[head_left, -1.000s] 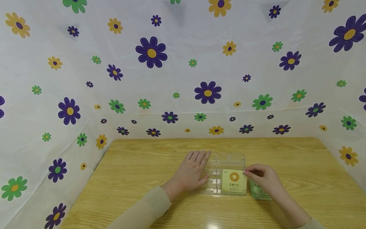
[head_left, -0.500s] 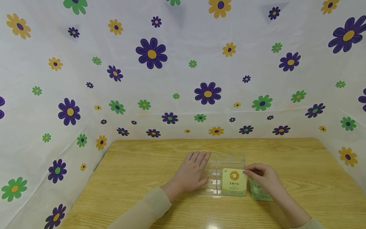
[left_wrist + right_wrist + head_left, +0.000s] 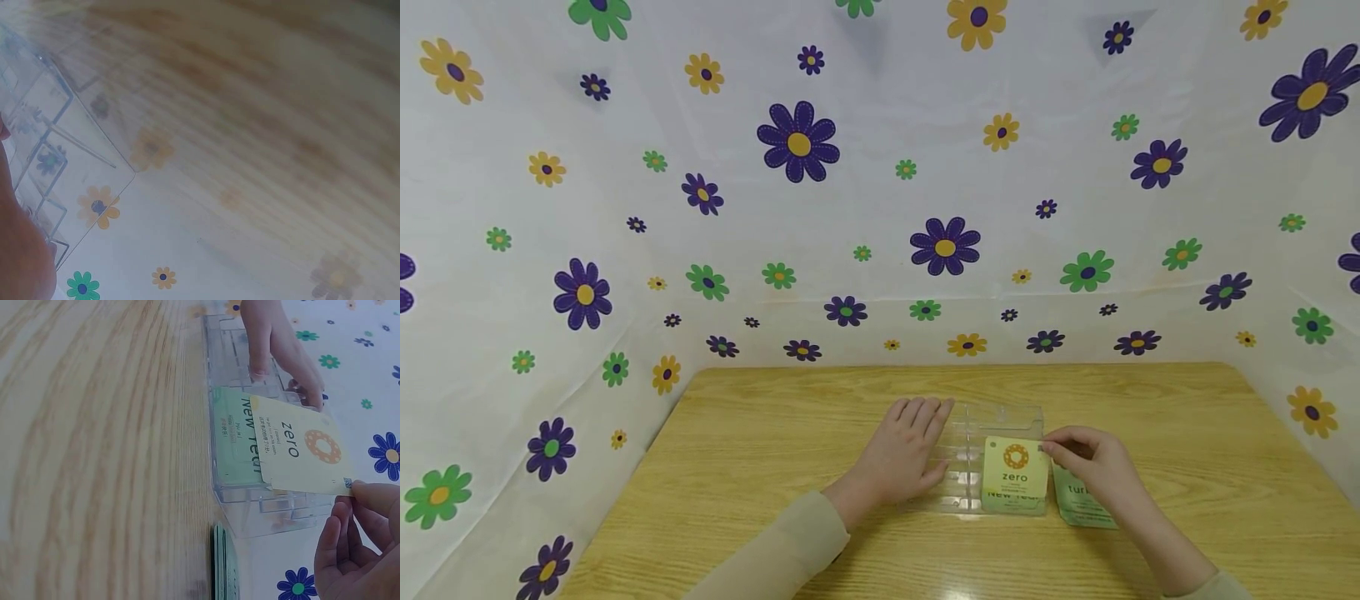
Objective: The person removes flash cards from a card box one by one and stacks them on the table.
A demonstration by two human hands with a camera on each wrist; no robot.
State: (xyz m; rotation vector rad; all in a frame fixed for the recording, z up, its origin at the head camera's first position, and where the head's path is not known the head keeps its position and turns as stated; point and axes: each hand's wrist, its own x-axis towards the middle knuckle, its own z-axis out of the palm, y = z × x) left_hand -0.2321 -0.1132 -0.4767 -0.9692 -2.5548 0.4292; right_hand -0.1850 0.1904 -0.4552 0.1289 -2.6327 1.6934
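A pale yellow card [image 3: 1015,467] printed "zero" with an orange ring overlaps a green "New Year" card [image 3: 234,440] in a clear plastic rack [image 3: 958,492]. My right hand [image 3: 1093,467] pinches the yellow card's corner between thumb and fingers; in the right wrist view the card slants out from the rack. My left hand [image 3: 902,454] lies over the rack's left part, fingers fairly straight. Close to the right hand, a stack of green cards [image 3: 1078,500] lies on the table, partly hidden by that hand.
The wood-grain table [image 3: 760,467] runs back to a white cloth wall [image 3: 880,208] printed with purple, yellow and green flowers. The cloth also hangs along both sides.
The yellow card has risen slightly in the rack, raised by my right hand, so the "New Year" card now shows below it. My left hand has stayed in place.
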